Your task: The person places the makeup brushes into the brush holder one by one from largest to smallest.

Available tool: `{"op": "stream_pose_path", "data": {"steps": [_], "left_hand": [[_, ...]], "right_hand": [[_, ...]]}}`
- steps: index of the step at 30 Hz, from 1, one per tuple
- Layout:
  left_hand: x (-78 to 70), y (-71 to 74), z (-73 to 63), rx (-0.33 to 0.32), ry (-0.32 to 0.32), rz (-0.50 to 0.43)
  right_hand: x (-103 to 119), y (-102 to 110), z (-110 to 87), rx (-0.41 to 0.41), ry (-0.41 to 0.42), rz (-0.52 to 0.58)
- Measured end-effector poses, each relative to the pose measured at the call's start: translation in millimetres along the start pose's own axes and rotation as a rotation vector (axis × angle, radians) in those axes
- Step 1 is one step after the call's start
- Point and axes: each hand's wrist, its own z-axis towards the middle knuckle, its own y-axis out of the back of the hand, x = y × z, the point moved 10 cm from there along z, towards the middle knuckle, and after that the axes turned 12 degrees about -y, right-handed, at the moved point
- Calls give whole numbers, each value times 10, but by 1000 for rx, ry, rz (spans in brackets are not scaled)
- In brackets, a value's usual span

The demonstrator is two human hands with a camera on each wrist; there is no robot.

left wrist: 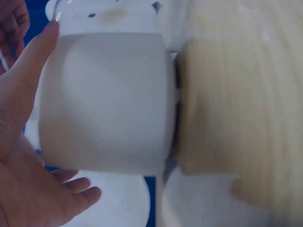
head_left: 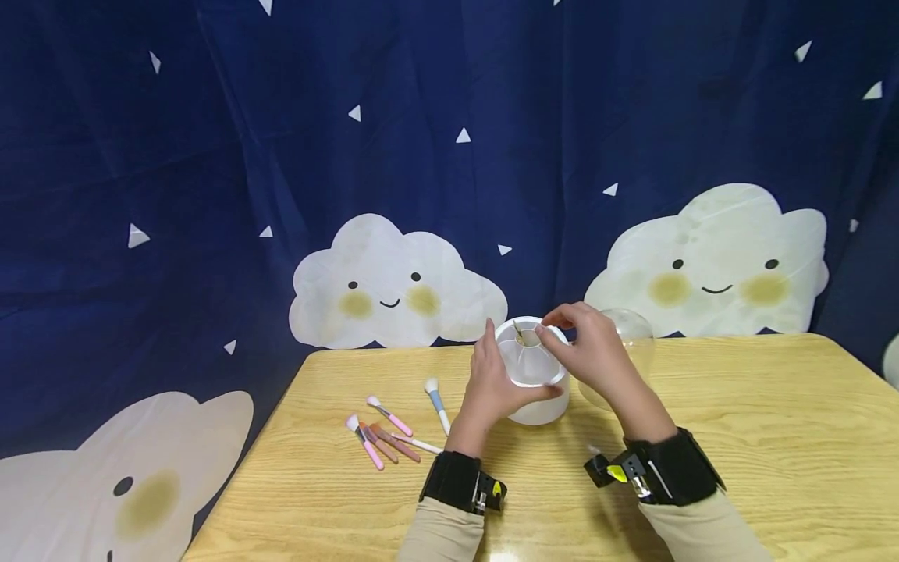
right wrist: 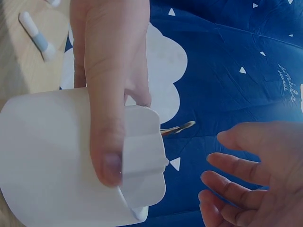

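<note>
A white round brush holder (head_left: pixel 537 410) with dividers inside stands on the table, its open top tipped a little toward me. My left hand (head_left: pixel 492 382) grips it, thumb across the front and fingers along the left side. Over the far right rim hovers my right hand (head_left: pixel 593 343), fingers loosely bent. The right wrist view shows that hand (right wrist: pixel 251 175) apart from the holder (right wrist: pixel 52 156), with nothing in its fingers. A thin gold-brown brush (right wrist: pixel 182 127) pokes out of the holder's top. Much of the holder's inside is hidden.
Several makeup brushes with pink, brown, blue and white handles lie left of the holder, among them a blue-and-white brush (head_left: pixel 437 404). A clear dome cover (head_left: pixel 635 324) stands behind my right hand. The wooden table (head_left: pixel 758 437) ends at a dark blue curtain (head_left: pixel 534 187).
</note>
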Motion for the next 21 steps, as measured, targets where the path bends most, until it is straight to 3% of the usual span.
{"op": "stream_pose_path", "data": {"steps": [6, 10, 13, 16, 21], "left_hand": [[39, 152, -19, 123, 24, 2], [141, 415, -61, 156, 78, 45], [256, 644, -135, 141, 146, 82], [404, 824, -245, 122, 256, 156], [619, 950, -420, 99, 430, 265]], "right_hand": [[-12, 49, 4, 1, 0, -8], [-11, 85, 15, 1, -8, 0], [-16, 100, 21, 6, -19, 2], [-21, 110, 19, 11, -24, 3], [-27, 116, 8, 21, -31, 13]]}}
